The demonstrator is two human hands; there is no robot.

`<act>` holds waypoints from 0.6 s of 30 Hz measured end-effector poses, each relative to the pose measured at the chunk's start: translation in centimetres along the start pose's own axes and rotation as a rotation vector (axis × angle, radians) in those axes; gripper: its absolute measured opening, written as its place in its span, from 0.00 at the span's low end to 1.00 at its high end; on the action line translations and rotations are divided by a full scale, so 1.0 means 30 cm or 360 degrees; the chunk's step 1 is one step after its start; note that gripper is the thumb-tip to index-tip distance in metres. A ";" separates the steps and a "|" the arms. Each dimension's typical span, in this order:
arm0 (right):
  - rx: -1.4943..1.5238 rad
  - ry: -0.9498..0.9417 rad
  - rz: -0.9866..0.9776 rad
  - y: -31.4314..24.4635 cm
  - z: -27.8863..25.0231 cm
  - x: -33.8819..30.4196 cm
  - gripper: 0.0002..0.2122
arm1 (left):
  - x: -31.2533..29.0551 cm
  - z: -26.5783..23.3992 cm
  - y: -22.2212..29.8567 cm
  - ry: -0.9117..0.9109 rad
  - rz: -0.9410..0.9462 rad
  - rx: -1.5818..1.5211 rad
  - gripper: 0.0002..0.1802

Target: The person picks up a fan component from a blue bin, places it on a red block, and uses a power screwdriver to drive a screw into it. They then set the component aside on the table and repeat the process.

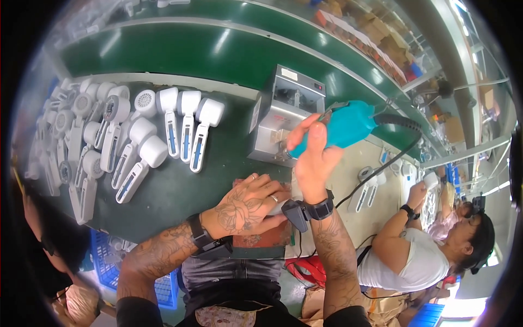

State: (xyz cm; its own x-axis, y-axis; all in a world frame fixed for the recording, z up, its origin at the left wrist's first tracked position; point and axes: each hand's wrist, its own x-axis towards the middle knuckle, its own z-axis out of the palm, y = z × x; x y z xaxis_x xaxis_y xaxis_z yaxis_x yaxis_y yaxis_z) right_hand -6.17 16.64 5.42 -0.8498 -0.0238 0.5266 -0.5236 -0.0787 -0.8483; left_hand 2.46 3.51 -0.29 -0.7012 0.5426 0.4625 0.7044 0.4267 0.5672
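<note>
My right hand (318, 158) is wrapped round a teal electric screwdriver (348, 126), which has a dark cable running from its back end. The driver's front end points down and left, close to the metal screw feeder (278, 117). Below it, my left hand (248, 204) lies palm down over a reddish mat (264, 240), its fingers curled over a white plastic piece (280, 207). Most of that piece is covered by the hand, so its full shape is hidden. Several white handheld fans (144, 158) with round heads lie on the bench to the left, some with blue strips in their handles.
The green bench (190, 191) backs onto a green panel (163, 49). On the right, more white fans (370, 188) lie on a pale surface, and a co-worker (408, 256) in a white shirt handles a white part. A blue crate (106, 261) stands below the bench at left.
</note>
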 end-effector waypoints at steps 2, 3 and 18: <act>0.0000 0.0039 0.0101 -0.033 0.001 -0.017 0.18 | -0.003 0.002 -0.013 -0.0020 0.0005 -0.0018 0.25; -0.0044 0.0082 0.0181 -0.064 -0.003 -0.033 0.20 | -0.005 0.002 -0.020 -0.0023 -0.0006 0.0002 0.24; 0.0016 0.0132 0.0297 -0.193 -0.151 -0.287 0.31 | 0.006 -0.002 -0.015 -0.0144 -0.0109 -0.0061 0.22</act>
State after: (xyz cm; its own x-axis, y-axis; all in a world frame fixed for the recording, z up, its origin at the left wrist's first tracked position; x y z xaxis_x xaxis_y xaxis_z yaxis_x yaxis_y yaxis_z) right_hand 3.91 21.81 5.53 -0.9343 0.0435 0.3538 -0.3564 -0.0904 -0.9299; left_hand 2.01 3.37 -0.40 -0.7335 0.5771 0.3591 0.6491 0.4380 0.6220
